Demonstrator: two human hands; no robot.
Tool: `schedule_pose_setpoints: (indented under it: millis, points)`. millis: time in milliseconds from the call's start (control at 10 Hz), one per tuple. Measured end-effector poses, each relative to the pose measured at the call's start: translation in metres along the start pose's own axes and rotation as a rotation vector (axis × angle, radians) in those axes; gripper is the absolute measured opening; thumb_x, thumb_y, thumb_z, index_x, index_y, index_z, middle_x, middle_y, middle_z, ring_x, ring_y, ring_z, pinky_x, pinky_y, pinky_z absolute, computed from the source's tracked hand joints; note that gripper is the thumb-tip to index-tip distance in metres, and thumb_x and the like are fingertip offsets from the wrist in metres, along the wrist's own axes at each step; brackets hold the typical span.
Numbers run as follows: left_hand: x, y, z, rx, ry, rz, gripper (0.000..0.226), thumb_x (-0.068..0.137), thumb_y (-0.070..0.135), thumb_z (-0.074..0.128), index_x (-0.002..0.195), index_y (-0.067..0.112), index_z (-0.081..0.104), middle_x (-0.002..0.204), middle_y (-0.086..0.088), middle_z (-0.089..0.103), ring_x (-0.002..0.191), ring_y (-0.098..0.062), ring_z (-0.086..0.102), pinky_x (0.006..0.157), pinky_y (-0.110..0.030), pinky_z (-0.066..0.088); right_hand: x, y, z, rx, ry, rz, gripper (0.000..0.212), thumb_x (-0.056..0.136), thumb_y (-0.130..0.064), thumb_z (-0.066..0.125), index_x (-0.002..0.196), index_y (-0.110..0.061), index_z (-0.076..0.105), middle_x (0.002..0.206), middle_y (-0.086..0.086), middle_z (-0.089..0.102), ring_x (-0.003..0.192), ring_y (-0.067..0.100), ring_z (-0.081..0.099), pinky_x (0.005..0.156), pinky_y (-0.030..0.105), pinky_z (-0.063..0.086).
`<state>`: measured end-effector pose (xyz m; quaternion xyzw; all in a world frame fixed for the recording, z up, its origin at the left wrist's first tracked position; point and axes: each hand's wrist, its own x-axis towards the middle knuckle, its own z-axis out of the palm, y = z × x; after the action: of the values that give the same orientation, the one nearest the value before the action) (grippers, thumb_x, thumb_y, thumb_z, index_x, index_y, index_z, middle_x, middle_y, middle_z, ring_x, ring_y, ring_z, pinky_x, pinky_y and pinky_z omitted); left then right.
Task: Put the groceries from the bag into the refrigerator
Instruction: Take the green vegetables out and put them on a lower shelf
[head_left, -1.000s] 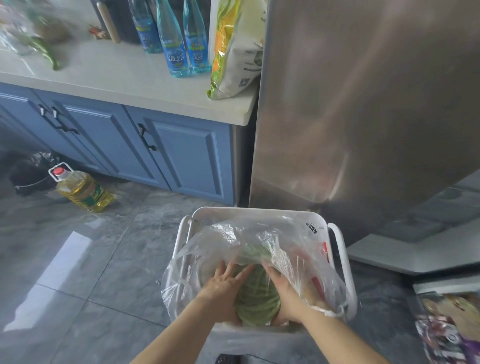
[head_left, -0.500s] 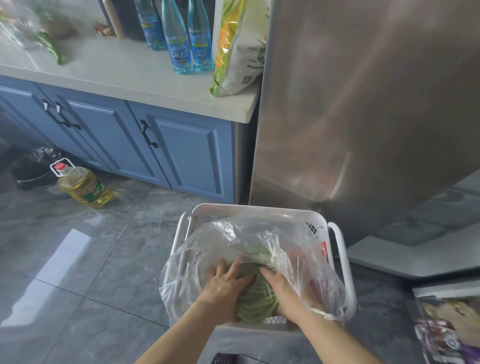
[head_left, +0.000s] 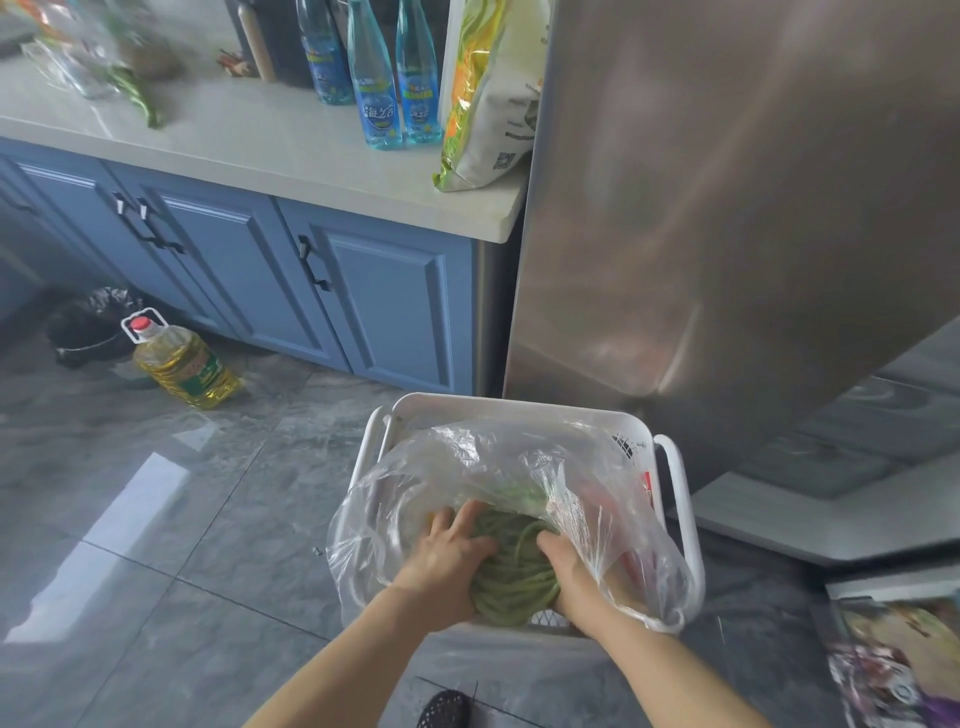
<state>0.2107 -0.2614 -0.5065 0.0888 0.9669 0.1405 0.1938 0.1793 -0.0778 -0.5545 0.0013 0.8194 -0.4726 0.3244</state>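
Both hands (head_left: 511, 566) clasped around green bean coil (head_left: 511, 569) inside bag (head_left: 467, 467), basket rim (head_left: 519, 408) beside refrigerator (head_left: 727, 208).

Crinkled clear plastic bag (head_left: 467, 467) walls crowded the fingers (head_left: 457, 525) on both sides and beyond them, leaving only the bag's mouth open toward the person. The white plastic basket (head_left: 498, 408) rim ringed that bag. Beyond and right of the fingers, the brushed steel refrigerator door (head_left: 727, 208) stood close, blocking that side; left of the fingers, grey tiled floor (head_left: 182, 519) lay open.
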Motion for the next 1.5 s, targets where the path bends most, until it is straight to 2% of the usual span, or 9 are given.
schedule_pose_setpoints:
  millis: [100,200,300,400,500,700,900,1300,1500]
  points:
    - [0.0,-0.002,-0.002,-0.012,0.056,0.022,0.044,0.069,0.032,0.069,0.112,0.029,0.059,0.132,0.002,0.028,0.114,-0.027,0.036,0.094,-0.039,0.042,-0.002,-0.008,-0.001,0.119,0.009,0.005,0.017,0.097,-0.018,0.044,0.082,-0.02,0.052,0.082,-0.001,0.06,0.068,-0.003,0.061,0.068,0.015,0.044]
    - [0.002,-0.006,-0.008,-0.075,0.057,0.047,0.058,0.063,0.03,0.076,0.119,0.033,0.06,0.13,0.005,0.033,0.115,-0.023,0.037,0.094,-0.039,0.044,-0.017,-0.03,-0.017,0.059,-0.08,0.1,0.035,0.096,0.005,0.044,0.125,-0.015,0.043,0.124,0.004,0.049,0.112,-0.003,0.054,0.074,0.004,0.031]
    - [0.002,-0.007,-0.016,-0.126,0.057,0.034,0.075,0.059,0.024,0.08,0.13,0.032,0.056,0.134,0.003,0.038,0.12,-0.022,0.036,0.099,-0.039,0.043,-0.031,-0.039,-0.026,-0.145,-0.129,-0.092,0.06,0.09,0.013,0.047,0.142,-0.015,0.032,0.151,0.016,0.028,0.139,0.017,0.032,0.095,0.008,0.027]
    - [-0.002,-0.005,-0.022,-0.237,0.094,0.012,0.075,0.061,0.019,0.08,0.131,0.03,0.055,0.137,-0.002,0.041,0.126,-0.024,0.037,0.103,-0.038,0.041,-0.038,-0.045,-0.026,-0.164,-0.04,-0.279,0.075,0.079,0.025,0.042,0.144,-0.011,0.035,0.15,0.019,0.021,0.136,-0.002,0.018,0.097,-0.005,0.015]
    - [-0.006,-0.006,-0.027,-0.41,0.148,0.031,0.065,0.062,0.026,0.084,0.123,0.03,0.063,0.149,-0.001,0.032,0.131,-0.021,0.039,0.106,-0.034,0.04,-0.044,-0.049,-0.033,-0.271,-0.052,-0.389,0.072,0.077,0.016,0.044,0.143,-0.011,0.037,0.142,0.009,0.027,0.134,0.0,0.021,0.102,-0.001,0.015]
    - [-0.021,-0.002,-0.044,-0.594,0.123,0.06,0.028,0.069,0.01,0.079,0.097,0.014,0.075,0.145,0.008,0.033,0.131,-0.009,0.042,0.101,-0.026,0.044,-0.049,-0.068,-0.048,-0.507,-0.009,-0.468,0.051,0.073,0.017,0.058,0.12,-0.002,0.063,0.118,0.009,0.054,0.112,0.015,0.048,0.096,0.006,0.032]
    - [-0.046,-0.003,-0.064,-0.679,0.217,0.041,0.034,0.072,0.008,0.08,0.104,0.016,0.074,0.147,0.011,0.032,0.11,-0.001,0.057,0.09,-0.019,0.051,-0.07,-0.082,-0.047,-0.6,0.217,-0.719,0.048,0.064,0.002,0.078,0.107,-0.02,0.072,0.098,-0.007,0.069,0.099,0.014,0.057,0.087,0.019,0.043]
    - [-0.12,0.017,-0.138,-0.882,0.317,0.023,0.07,0.076,-0.013,0.068,0.082,0.056,0.069,0.134,0.015,0.048,0.097,-0.002,0.067,0.067,-0.027,0.059,-0.132,-0.125,-0.039,-0.445,0.245,-0.859,0.063,0.079,-0.021,0.069,0.136,-0.034,0.048,0.124,-0.013,0.057,0.118,0.006,0.045,0.104,0.012,0.028]
    - [-0.139,0.046,-0.181,-0.791,0.424,0.062,0.047,0.072,-0.013,0.071,0.104,0.021,0.073,0.126,0.019,0.058,0.103,0.005,0.062,0.078,-0.023,0.057,-0.169,-0.149,-0.07,-0.414,0.33,-0.99,0.06,0.088,-0.05,0.063,0.142,-0.033,0.044,0.127,-0.017,0.053,0.12,0.01,0.047,0.099,0.031,0.042]
